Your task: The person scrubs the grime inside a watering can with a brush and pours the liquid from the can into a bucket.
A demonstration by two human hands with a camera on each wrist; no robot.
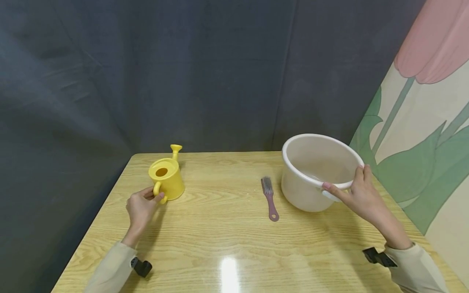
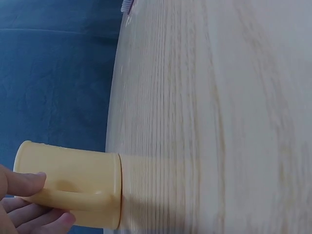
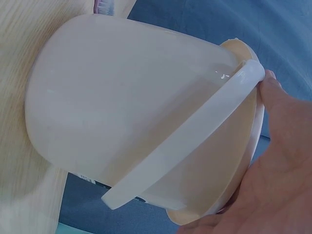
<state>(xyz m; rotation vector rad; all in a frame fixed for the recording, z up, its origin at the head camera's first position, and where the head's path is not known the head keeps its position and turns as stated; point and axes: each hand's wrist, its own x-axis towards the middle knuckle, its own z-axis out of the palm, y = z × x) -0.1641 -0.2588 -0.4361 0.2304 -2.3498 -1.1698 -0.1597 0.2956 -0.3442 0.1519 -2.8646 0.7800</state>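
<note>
A yellow watering can stands at the left of the table, its spout pointing to the back. My left hand holds its handle, thumb on one side and fingers on the other; the left wrist view shows this grip on the can up close. At the right is a white bucket with its mouth up. My right hand grips the bucket's near right rim, thumb toward the front. In the right wrist view a white bail handle hangs across the bucket's outer wall.
A purple hairbrush lies between the can and the bucket, close to the bucket, bristles toward the back. The wooden table meets a dark curtain behind and a tulip-painted wall on the right.
</note>
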